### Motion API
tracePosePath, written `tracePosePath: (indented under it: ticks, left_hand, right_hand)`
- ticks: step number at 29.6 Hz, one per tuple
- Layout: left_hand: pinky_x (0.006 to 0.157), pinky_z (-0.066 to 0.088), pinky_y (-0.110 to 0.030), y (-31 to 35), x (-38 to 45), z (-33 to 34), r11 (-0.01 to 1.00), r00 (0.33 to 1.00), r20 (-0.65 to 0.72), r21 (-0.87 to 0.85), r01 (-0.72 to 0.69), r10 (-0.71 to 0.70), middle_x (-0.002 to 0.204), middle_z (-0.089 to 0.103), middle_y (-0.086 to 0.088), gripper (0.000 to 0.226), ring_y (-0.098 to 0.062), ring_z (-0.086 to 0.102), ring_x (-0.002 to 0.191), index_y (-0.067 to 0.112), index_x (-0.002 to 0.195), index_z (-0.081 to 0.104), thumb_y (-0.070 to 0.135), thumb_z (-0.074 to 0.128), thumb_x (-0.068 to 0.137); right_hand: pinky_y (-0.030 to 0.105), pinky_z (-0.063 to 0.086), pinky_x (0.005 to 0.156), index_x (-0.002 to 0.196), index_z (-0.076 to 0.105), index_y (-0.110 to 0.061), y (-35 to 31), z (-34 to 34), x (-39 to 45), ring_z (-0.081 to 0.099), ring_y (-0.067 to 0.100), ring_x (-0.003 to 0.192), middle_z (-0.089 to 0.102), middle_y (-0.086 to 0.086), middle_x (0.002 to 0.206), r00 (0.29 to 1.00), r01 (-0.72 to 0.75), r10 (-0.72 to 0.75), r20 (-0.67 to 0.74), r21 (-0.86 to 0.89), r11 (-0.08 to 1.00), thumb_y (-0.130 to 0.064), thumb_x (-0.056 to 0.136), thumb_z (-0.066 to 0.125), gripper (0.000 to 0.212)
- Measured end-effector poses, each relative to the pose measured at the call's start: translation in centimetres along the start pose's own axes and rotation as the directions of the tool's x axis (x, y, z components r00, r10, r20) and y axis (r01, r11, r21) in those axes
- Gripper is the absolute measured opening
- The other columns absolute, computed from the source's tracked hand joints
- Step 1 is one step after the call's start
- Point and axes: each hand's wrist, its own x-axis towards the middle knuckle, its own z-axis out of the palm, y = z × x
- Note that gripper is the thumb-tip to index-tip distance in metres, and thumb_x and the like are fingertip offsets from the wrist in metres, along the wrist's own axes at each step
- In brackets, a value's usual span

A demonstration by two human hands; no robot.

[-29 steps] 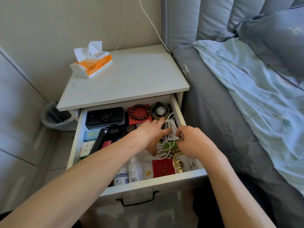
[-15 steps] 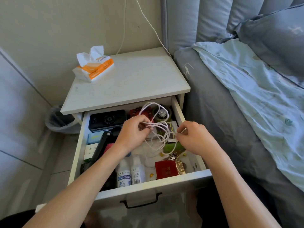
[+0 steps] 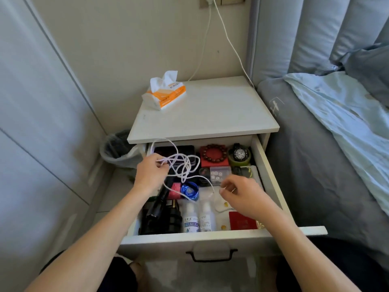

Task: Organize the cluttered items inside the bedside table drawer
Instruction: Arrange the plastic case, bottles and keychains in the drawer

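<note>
1. A white drawer [image 3: 271,180] stands pulled out from a bedside table [image 3: 210,114], crowded with small things.
2. The left hand [image 3: 150,174] hovers over the drawer's back left part, its fingers curled round a tangled white cable [image 3: 185,165], which hangs in loops above the drawer.
3. The right hand [image 3: 242,196] is over the drawer's right half, its thumb and fingers pinched together where the cable's other end reaches them.
4. At the drawer's back lie a bead bracelet [image 3: 215,153] on a red box, and to its right a black watch [image 3: 239,153].
5. Near the drawer's front stand two white bottles [image 3: 197,218], with a black torch [image 3: 157,209] to their left and a red case [image 3: 242,223] to their right.
6. A blue round tin [image 3: 190,190] sits mid-drawer.
7. On the table top, far behind the drawer, lies a tissue pack [image 3: 165,93].
</note>
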Motion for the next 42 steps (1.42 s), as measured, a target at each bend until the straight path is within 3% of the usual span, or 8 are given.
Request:
tracePosePath:
  ticks: [4, 10, 14, 19, 22, 25, 30, 42]
  left_hand:
    - [0.072, 0.043, -0.03, -1.2, -0.1, -0.5, 0.927, 0.992, 0.122, 0.376, -0.023, -0.024, 0.125, 0.061, -0.005, 0.043, -0.019, 0.059, 0.088, 0.023, 0.131, 0.057, 0.047, 0.057, 0.096]
    - [0.092, 0.05, -0.045, 0.9, -3.7, -0.5, 0.825, 0.915, -0.077, 0.467, -0.319, 0.397, 0.138, 0.049, -0.011, 0.037, -0.033, 0.045, 0.128, 0.017, 0.125, 0.065, 0.031, 0.066, 0.091]
    - [0.089, 0.049, -0.036, 4.2, -5.3, 1.9, 0.71, 0.759, 0.386, 0.294, -0.64, 0.524, 0.118, 0.063, -0.001, 0.03, -0.022, 0.056, 0.114, 0.022, 0.12, 0.068, 0.03, 0.062, 0.093]
    - [0.091, 0.049, -0.039, 8.3, -5.4, 8.1, 0.288, 0.546, 0.775, 0.47, -0.834, 0.318, 0.126, 0.063, -0.008, 0.038, -0.028, 0.057, 0.116, 0.018, 0.127, 0.064, 0.019, 0.062, 0.089]
    - [0.067, 0.04, -0.034, 8.5, -5.6, 9.2, 0.104, 0.543, 0.82, 0.534, -0.839, 0.181, 0.104, 0.068, -0.007, 0.012, -0.025, 0.057, 0.082, 0.016, 0.095, 0.064, 0.022, 0.064, 0.085]
    - [0.071, 0.043, -0.036, 8.3, -6.0, 11.3, -0.01, 0.504, 0.855, 0.509, -0.861, 0.127, 0.108, 0.064, -0.007, 0.018, -0.026, 0.059, 0.09, 0.02, 0.099, 0.065, 0.032, 0.064, 0.085]
    - [0.085, 0.048, -0.04, 6.4, -5.4, 11.2, 0.048, 0.514, 0.823, 0.519, -0.853, 0.241, 0.137, 0.05, -0.012, 0.038, -0.032, 0.055, 0.12, 0.022, 0.132, 0.06, 0.022, 0.056, 0.094]
    - [0.072, 0.044, -0.037, 6.0, -5.4, 10.7, 0.136, 0.529, 0.785, 0.515, -0.846, 0.321, 0.125, 0.053, -0.009, 0.024, -0.029, 0.056, 0.112, 0.011, 0.109, 0.07, 0.022, 0.056, 0.093]
  right_hand:
    - [0.018, 0.049, 0.069, 0.113, 0.06, -0.028, -0.3, 0.9, 0.3, 0.059, -0.001, 0.082, 0.063, -0.015, 0.097, 0.996, 0.025, -0.017, 0.09, -0.097, 0.995, -0.036, 0.095, 0.056, 0.021]
    - [0.038, 0.057, 0.082, 0.12, 0.059, -0.025, 0.6, -0.2, -0.4, 0.063, 0.019, 0.094, 0.065, 0.0, 0.111, 0.994, -0.094, 0.103, 0.038, -0.198, 0.976, -0.017, 0.097, 0.046, 0.028]
    - [0.035, 0.057, 0.079, 0.12, 0.059, -0.024, 1.6, -1.3, -1.1, 0.062, 0.018, 0.091, 0.064, 0.001, 0.111, 0.989, -0.15, 0.149, -0.02, -0.207, 0.967, -0.012, 0.096, 0.046, 0.03]
    - [0.034, 0.057, 0.073, 0.118, 0.06, -0.027, 2.6, -2.2, -2.4, 0.062, 0.017, 0.085, 0.063, 0.002, 0.11, 0.98, -0.198, 0.194, -0.037, -0.148, 0.969, -0.014, 0.095, 0.045, 0.03]
    - [0.04, 0.057, 0.08, 0.119, 0.06, -0.025, 1.7, -1.4, -2.5, 0.063, 0.021, 0.09, 0.064, 0.004, 0.111, 0.984, -0.179, 0.18, -0.011, -0.156, 0.971, -0.015, 0.093, 0.048, 0.03]
    - [0.038, 0.057, 0.078, 0.121, 0.058, -0.026, 2.3, -1.5, -2.7, 0.062, 0.02, 0.086, 0.064, 0.003, 0.108, 0.982, -0.184, 0.188, 0.019, -0.137, 0.973, -0.02, 0.094, 0.05, 0.029]
    - [0.034, 0.055, 0.07, 0.122, 0.055, -0.024, 1.2, -1.8, -1.7, 0.061, 0.02, 0.08, 0.063, 0.003, 0.102, 0.988, -0.151, 0.156, 0.015, -0.165, 0.975, -0.024, 0.093, 0.05, 0.03]
    - [0.04, 0.058, 0.077, 0.118, 0.058, -0.021, 1.1, -2.4, -1.0, 0.061, 0.019, 0.084, 0.065, 0.003, 0.103, 0.982, -0.188, 0.189, 0.002, -0.124, 0.974, -0.022, 0.093, 0.05, 0.026]
